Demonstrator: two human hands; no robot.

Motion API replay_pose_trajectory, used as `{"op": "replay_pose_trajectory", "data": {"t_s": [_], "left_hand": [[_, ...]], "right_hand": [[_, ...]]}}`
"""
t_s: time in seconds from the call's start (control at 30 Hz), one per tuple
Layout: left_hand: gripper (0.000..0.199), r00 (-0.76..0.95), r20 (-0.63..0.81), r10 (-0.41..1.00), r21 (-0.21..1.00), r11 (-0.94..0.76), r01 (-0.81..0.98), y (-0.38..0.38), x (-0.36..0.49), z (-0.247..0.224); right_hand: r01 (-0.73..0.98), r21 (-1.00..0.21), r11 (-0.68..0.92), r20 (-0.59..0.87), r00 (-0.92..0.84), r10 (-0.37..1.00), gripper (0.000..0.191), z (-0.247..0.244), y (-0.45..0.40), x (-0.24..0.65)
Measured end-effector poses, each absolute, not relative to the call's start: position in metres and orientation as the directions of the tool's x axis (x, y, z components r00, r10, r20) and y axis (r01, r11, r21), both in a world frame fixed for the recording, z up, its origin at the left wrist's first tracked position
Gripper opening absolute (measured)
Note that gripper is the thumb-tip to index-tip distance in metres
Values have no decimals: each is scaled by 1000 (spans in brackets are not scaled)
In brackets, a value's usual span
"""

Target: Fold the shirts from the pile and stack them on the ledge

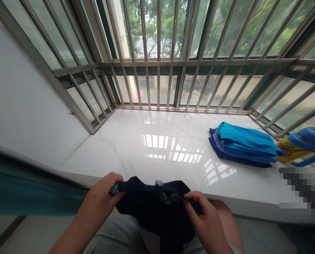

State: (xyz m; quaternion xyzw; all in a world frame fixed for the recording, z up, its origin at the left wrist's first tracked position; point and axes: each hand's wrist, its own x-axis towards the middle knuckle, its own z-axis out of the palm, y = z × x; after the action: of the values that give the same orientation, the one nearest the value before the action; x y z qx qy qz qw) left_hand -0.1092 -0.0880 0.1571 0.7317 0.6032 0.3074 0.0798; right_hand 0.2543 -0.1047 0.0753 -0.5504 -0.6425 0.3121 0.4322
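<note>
A dark navy piece of fabric (152,204) hangs over my lap, with a small teal tab (159,183) at its upper edge. My left hand (103,197) pinches its left corner, where a bit of patterned teal shows between the fingers. At the right, my right hand (205,218) pinches a thin dark part of it between thumb and fingertips. Near the middle of the fabric is a shiny, crinkled clear patch (169,198), too blurred to name. The lower part of the fabric is lost in shadow.
On the white marble sill (120,148) lies a stack of folded blue and purple fabric (244,144). Beside it stands a blue and yellow bottle (297,144) with a handle. Metal bars (159,84) line the window behind. A teal curtain (33,190) hangs at left.
</note>
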Motion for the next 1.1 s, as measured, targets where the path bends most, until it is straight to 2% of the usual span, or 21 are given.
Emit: {"op": "replay_pose_trajectory", "data": {"t_s": [0.07, 0.13, 0.23, 0.33, 0.43, 0.57, 0.77, 0.97, 1.1], "left_hand": [[10, 59, 349, 935, 480, -233, 846, -88, -113, 151], [13, 53, 346, 937, 477, -224, 850, -89, -116, 146], [16, 82, 342, 936, 495, -254, 831, -93, -117, 144], [17, 179, 336, 925, 512, -339, 790, -101, -118, 146], [14, 294, 351, 889, 488, -442, 753, -110, -118, 147], [23, 391, 367, 844, 455, -529, 716, -118, -109, 149], [18, 380, 313, 871, 480, -490, 728, -107, -96, 152], [22, 247, 294, 923, 484, -367, 794, -102, -109, 144], [21, 240, 350, 906, 492, -396, 776, -106, -109, 147]], "right_hand": [[585, -751, 308, 319, -87, 944, 16, 82, -104, 270], [707, -583, 401, 365, -213, 906, 14, 84, -104, 283], [817, -373, 440, 309, -337, 889, 13, 80, -107, 296], [860, -278, 429, 275, -356, 893, 21, 70, -112, 302], [853, -298, 429, 308, -339, 889, 22, 58, -118, 301], [863, -352, 363, 410, -207, 888, 29, 42, -125, 296], [782, -471, 407, 387, -231, 893, 30, 45, -128, 293], [813, -417, 407, 415, -228, 881, 38, 63, -126, 313], [849, -287, 444, 434, -298, 850, 30, 71, -124, 327]]}}
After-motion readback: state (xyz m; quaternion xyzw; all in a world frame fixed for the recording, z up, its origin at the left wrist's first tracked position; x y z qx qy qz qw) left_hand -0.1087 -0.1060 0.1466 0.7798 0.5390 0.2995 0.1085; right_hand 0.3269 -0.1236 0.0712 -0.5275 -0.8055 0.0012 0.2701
